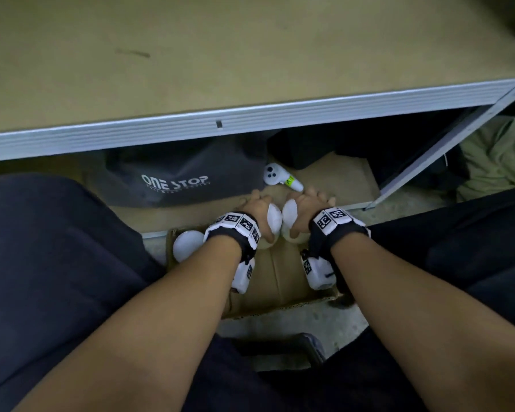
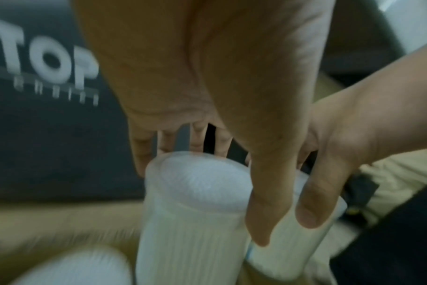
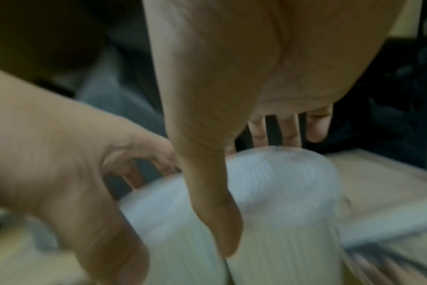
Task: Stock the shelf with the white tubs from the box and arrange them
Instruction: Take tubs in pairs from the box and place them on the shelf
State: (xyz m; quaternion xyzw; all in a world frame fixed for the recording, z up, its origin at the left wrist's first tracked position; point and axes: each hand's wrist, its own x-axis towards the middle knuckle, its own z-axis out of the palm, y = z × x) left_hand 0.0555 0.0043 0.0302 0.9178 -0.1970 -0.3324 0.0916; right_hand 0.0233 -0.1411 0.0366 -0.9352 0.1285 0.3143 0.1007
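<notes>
We each hand have a tall white ribbed plastic tub: our left hand [image 1: 257, 208] wraps the left white tub [image 1: 274, 220], thumb on the near side and fingers over the far side, and our right hand [image 1: 305, 206] wraps the right white tub [image 1: 289, 214] the same way. The two tubs stand upright, side by side and almost touching, at the far end of the open brown cardboard box [image 1: 280, 281] on the floor between our knees. A third round white tub [image 1: 188, 245] sits in the box's left corner, untouched.

The tan board shelf with its pale metal edge [image 1: 250, 55] above shows no tubs in the part we can see, so we judge stocking is at an early stage, or at least nothing is arranged here yet. Left to do: lift this pair out, set them on the shelf, fetch the third, then line them up. Beyond the box lie a dark grey bag printed ONE STOP [image 1: 176, 173] and a white handheld controller [image 1: 280, 176].
</notes>
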